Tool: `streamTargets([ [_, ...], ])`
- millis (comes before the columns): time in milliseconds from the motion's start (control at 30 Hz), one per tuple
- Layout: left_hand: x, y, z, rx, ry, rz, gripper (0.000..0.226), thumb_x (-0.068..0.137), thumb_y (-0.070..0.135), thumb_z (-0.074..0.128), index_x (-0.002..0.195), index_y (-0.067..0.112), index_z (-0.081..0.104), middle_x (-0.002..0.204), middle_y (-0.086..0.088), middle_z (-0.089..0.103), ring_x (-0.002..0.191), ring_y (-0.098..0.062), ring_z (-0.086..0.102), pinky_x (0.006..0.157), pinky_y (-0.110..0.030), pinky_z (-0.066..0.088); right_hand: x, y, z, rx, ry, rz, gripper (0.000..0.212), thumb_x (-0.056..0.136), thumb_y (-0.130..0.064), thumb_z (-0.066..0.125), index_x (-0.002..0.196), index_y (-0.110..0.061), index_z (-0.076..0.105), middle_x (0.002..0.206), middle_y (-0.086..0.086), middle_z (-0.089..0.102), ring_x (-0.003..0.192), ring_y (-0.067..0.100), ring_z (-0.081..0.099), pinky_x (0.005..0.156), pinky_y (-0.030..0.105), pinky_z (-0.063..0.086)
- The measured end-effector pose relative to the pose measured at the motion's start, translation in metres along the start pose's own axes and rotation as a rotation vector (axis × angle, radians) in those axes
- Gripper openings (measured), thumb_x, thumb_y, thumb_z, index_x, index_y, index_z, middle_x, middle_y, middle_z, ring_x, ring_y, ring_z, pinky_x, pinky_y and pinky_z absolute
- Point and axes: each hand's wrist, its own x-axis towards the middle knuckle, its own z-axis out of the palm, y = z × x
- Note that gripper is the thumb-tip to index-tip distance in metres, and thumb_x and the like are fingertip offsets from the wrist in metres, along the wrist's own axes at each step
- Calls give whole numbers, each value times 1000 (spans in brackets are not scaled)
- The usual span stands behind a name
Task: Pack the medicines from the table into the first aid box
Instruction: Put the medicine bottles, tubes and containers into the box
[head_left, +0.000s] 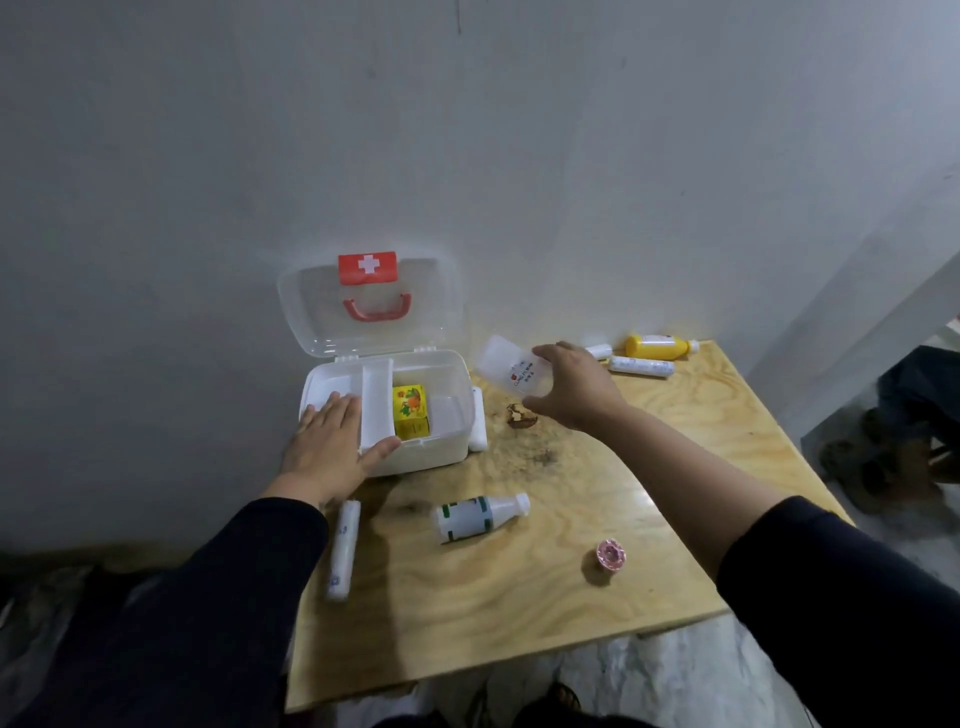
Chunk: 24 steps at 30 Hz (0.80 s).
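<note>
While the left hand (332, 447) lies flat, fingers spread, on the open box (415, 410), right fingers (540, 358) grip a clear packet (511, 366) above the desk (519, 571).

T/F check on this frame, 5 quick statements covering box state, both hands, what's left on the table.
1. The white plastic first aid box has its clear lid open. True.
2. The left hand is lifting the yellow carton out of the box. False: it lies flat on the box's front left part, and the carton sits inside untouched.
3. The right hand holds a clear plastic packet above the table. True.
4. The white bottle with green label stands upright. False: it lies on its side on the plywood table.
5. The yellow bottle is packed in the box. False: it lies at the table's far edge.
</note>
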Motion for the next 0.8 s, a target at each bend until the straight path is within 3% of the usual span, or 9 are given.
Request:
streamTargets([
  [333,1,-1,0,-24,13,-4,123,61,84,-11,154,6,10,163,-8,12,152,-21,4,123,-40,3,42,-69,32,-359,-88,-258,44,86,-24,60,129,-13,53,127,5,57,120,25,48,96,36,42],
  [533,2,-2,3,-43,43,0,121,64,86,-8,154,7,13,163,-8,15,151,-21,6,124,-39,2,58,-85,60,-268,-228,-269,50,85,-19,67,131,-6,50,130,11,56,122,28,45,100,38,44],
  [700,0,-1,2,-45,44,-1,111,73,81,1,154,6,10,164,-7,11,152,-20,3,123,-37,-2,67,-90,75,-188,-214,-252,43,86,-2,61,128,-2,52,129,15,53,121,29,46,100,35,44],
  [800,-1,0,1,-35,39,0,126,60,86,-17,155,7,6,164,-6,5,152,-19,-1,122,-36,-5,69,-89,85,-142,-236,-248,41,84,-1,62,125,-2,55,130,14,51,122,29,47,102,37,45],
])
